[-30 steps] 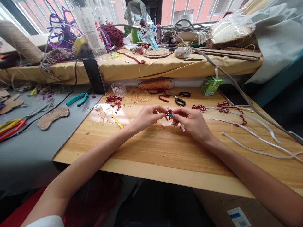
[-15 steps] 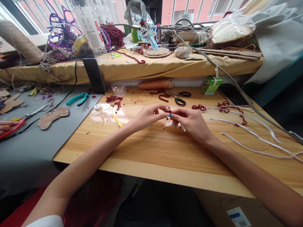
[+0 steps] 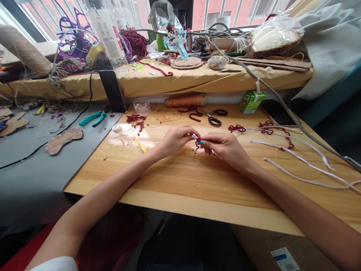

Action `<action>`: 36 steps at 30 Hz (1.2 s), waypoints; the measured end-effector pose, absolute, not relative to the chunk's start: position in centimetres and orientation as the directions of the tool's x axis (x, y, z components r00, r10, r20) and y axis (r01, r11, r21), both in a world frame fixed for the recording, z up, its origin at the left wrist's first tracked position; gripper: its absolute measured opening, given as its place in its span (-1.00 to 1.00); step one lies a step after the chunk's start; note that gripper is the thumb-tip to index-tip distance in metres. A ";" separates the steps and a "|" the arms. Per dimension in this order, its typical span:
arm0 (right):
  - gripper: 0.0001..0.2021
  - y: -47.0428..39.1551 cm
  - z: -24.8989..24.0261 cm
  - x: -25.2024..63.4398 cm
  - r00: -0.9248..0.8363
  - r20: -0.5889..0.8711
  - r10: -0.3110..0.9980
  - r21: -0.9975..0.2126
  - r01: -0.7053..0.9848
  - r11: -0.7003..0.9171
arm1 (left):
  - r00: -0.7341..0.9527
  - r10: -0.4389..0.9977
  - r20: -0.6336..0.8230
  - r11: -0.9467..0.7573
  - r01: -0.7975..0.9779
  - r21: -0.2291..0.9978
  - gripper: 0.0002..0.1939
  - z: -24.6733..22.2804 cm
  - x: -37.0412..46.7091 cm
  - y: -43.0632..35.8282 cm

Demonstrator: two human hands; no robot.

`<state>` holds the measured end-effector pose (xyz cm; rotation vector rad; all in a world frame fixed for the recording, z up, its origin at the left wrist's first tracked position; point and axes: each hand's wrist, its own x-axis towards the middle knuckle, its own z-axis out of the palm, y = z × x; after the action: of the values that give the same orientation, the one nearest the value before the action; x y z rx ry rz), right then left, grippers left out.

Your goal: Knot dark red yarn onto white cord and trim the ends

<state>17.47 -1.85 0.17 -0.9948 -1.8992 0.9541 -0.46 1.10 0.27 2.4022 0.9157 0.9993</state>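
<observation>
My right hand (image 3: 229,147) pinches a short piece of white cord (image 3: 194,136) between thumb and fingers. Dark red yarn (image 3: 197,145) is wound around the cord near its tip, and a bit of it dangles below. My left hand (image 3: 177,138) is closed, its fingertips pressed together at the yarn beside the cord's white end. Fingers hide most of the cord and the exact grip. Both hands are just above the wooden table (image 3: 169,184).
Black-handled scissors (image 3: 214,120), an orange thread cone (image 3: 184,100) and a clear cup (image 3: 141,107) lie beyond the hands. White cords (image 3: 304,160) and red yarn loops (image 3: 237,128) are at right. A yellow-handled tool (image 3: 140,143) and teal pliers (image 3: 93,118) lie left.
The white cord's tip has shifted slightly left and down, and a red yarn end now hangs below it. Another person's hand with red-handled scissors has left the far left.
</observation>
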 end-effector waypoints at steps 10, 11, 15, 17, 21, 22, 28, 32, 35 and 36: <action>-0.79 -1.6 0.4 17.7 -0.343 0.303 0.889 -0.723 0.526 0.448 | 0.545 0.323 0.774 -0.817 0.573 -0.063 -0.86 -0.1 -0.6 0.3; -0.79 -1.6 0.4 17.8 -0.300 0.286 0.910 -0.756 0.513 0.407 | 0.553 0.305 0.775 -0.811 0.578 -0.093 -0.87 -0.1 -0.6 0.2; -0.81 -1.2 0.2 18.0 -0.151 0.237 0.960 -0.889 0.364 0.277 | 0.533 0.407 0.741 -0.793 0.609 -0.003 -0.82 -0.4 -0.4 0.1; -0.79 -1.1 0.1 18.1 -0.127 0.254 0.959 -0.913 0.295 0.280 | 0.559 0.499 0.663 -0.800 0.592 0.102 -0.79 -0.6 -0.3 0.3; -0.80 -1.4 0.2 18.0 -0.202 0.349 0.915 -0.842 0.362 0.400 | 0.651 0.608 0.455 -0.792 0.541 0.283 -0.80 -1.0 -0.5 0.8; -0.81 -1.5 0.1 17.9 -0.238 0.391 0.889 -0.786 0.416 0.457 | 0.660 0.619 0.425 -0.785 0.537 0.309 -0.81 -0.8 -0.6 1.0; -0.78 -1.5 -0.5 17.8 -0.396 0.587 0.706 -0.428 0.589 0.686 | 0.589 0.708 0.389 -0.699 0.508 0.503 -0.72 1.2 -0.9 1.0; -0.78 -1.4 -0.6 17.8 -0.401 0.613 0.680 -0.378 0.608 0.699 | 0.578 0.749 0.324 -0.630 0.469 0.619 -0.73 1.8 -0.3 0.4; -0.79 -1.5 -0.3 17.8 -0.376 0.603 0.703 -0.432 0.586 0.685 | 0.582 0.763 0.281 -0.586 0.442 0.679 -0.76 1.6 -0.2 0.4; -0.79 -1.6 -0.1 17.8 -0.368 0.591 0.718 -0.467 0.570 0.676 | 0.583 0.769 0.262 -0.568 0.437 0.697 -0.77 1.5 -0.3 0.5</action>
<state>17.80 -1.59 -0.15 -0.9896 -2.0764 0.2319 -0.34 0.47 1.53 2.2341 0.9563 0.7512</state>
